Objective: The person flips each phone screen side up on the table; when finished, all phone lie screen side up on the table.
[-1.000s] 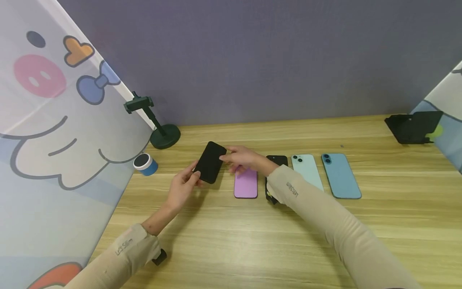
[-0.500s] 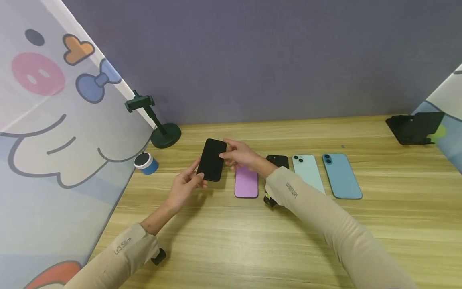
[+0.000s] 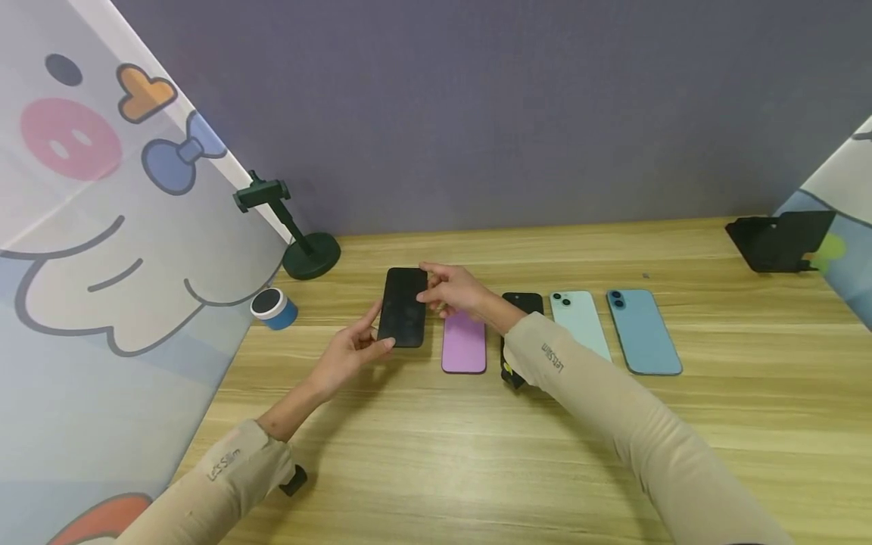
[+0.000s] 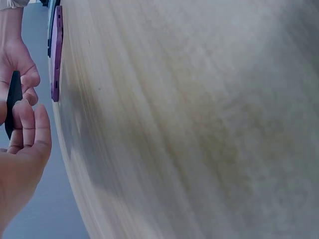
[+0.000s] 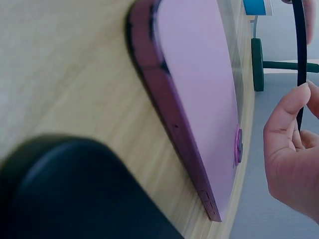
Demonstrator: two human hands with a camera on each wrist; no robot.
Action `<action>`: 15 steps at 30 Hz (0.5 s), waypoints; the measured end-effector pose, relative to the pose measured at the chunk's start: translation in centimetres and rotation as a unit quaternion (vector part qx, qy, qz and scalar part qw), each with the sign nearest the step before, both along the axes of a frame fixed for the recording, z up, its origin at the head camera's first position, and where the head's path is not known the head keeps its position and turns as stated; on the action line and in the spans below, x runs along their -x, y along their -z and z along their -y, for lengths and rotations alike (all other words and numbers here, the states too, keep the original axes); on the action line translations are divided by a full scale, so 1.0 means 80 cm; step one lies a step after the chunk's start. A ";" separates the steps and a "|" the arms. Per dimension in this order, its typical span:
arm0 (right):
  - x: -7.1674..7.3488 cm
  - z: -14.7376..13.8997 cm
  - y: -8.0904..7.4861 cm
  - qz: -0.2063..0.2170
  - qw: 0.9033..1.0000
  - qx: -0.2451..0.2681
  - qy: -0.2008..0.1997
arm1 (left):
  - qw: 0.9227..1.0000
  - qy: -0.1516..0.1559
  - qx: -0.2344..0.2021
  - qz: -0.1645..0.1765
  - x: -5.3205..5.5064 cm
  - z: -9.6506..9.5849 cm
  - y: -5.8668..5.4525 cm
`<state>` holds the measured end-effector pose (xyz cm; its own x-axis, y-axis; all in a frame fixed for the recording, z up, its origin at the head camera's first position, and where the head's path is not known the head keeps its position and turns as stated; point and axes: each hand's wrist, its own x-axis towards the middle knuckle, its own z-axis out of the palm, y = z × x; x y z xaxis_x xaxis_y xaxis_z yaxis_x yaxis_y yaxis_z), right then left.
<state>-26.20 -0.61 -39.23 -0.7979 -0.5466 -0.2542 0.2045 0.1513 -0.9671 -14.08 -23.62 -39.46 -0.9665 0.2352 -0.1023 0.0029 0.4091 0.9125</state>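
Both hands hold a black smartphone (image 3: 403, 309), screen up, lifted above the wooden table. My left hand (image 3: 345, 353) grips its lower left corner, thumb on the front and fingers beneath. At the upper right edge, my right hand (image 3: 458, 294) pinches it between thumb and fingers. The left wrist view shows the phone (image 4: 15, 94) edge-on between the fingers. Just under the right hand lies a purple phone (image 3: 465, 344), back up, its top part hidden in the head view; the right wrist view shows its camera bump (image 5: 239, 146).
Right of the purple phone lie a black phone (image 3: 523, 302) partly covered by the right sleeve, a mint phone (image 3: 579, 322) and a blue phone (image 3: 643, 331). A dark green phone stand (image 3: 311, 256) and a blue-white jar (image 3: 275, 309) stand left. A black folded stand (image 3: 783, 241) sits far right.
The held phone has turned from a slant to nearly straight and shifted slightly right. The left hand's thumb has slid to its bottom edge; the right hand keeps its pinch.
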 end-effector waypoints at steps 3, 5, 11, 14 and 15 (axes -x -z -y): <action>0.000 0.000 0.001 -0.002 1.000 -0.004 -0.010 | 1.000 0.011 0.026 0.002 0.000 0.001 -0.001; 0.000 0.000 0.002 -0.006 1.000 -0.009 -0.016 | 0.999 0.020 0.039 0.007 0.001 0.002 -0.001; -0.002 0.000 0.004 -0.009 0.999 -0.026 -0.027 | 0.997 0.037 0.065 0.029 0.003 0.006 0.002; -0.004 0.000 0.004 -0.004 0.999 -0.031 -0.029 | 0.995 0.045 0.083 0.027 0.004 0.008 0.004; -0.004 0.001 0.004 -0.003 0.999 -0.033 -0.031 | 0.995 0.047 0.088 0.025 0.005 0.008 0.004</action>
